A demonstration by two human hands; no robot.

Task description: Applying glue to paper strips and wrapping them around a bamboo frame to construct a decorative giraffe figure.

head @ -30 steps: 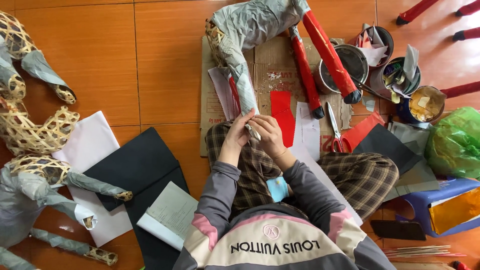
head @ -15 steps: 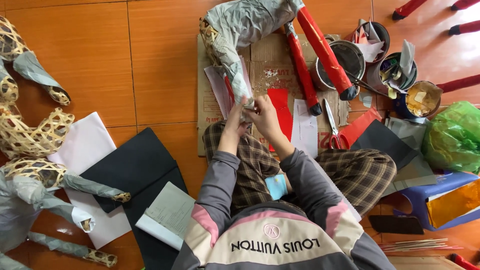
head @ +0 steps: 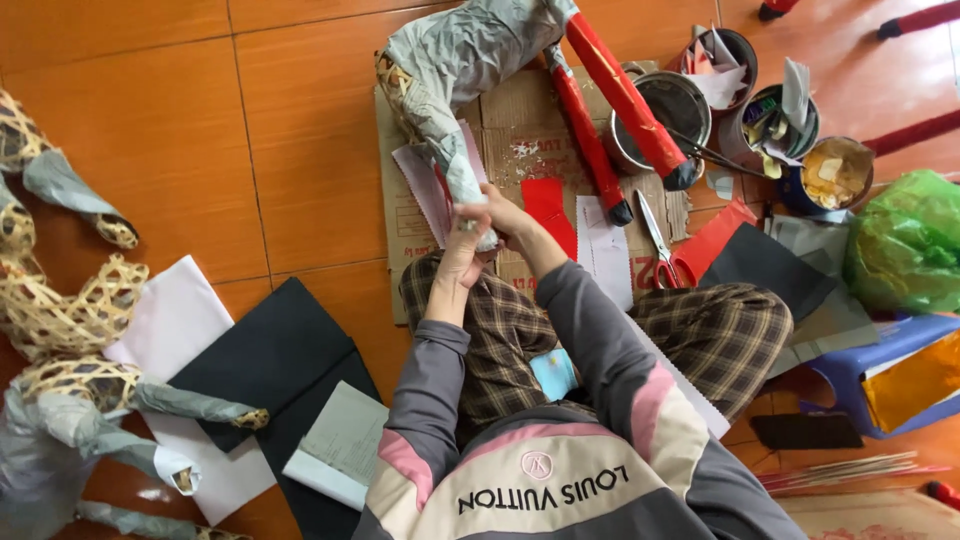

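Note:
I sit on the floor over a sheet of cardboard [head: 520,140]. A woven animal frame [head: 470,50] covered in grey paper stands on it, with two legs wrapped in red [head: 620,95]. Both my hands meet at the foot of its grey-papered leg [head: 455,165]. My left hand [head: 462,255] wraps the leg's lower end from the left, and my right hand [head: 505,215] presses against it from the right. A red paper piece [head: 550,205] lies just right of my hands, and scissors [head: 655,235] lie further right.
Several tins [head: 675,100] with paste and paper scraps stand at the upper right, next to a green bag [head: 905,240]. Bare woven frames [head: 60,310] lie at the left beside black [head: 270,360] and white [head: 170,320] paper sheets. A blue stool [head: 880,370] sits at the right.
My hands have moved up from my lap onto the grey leg's lower end and now close around it. The view has shifted slightly.

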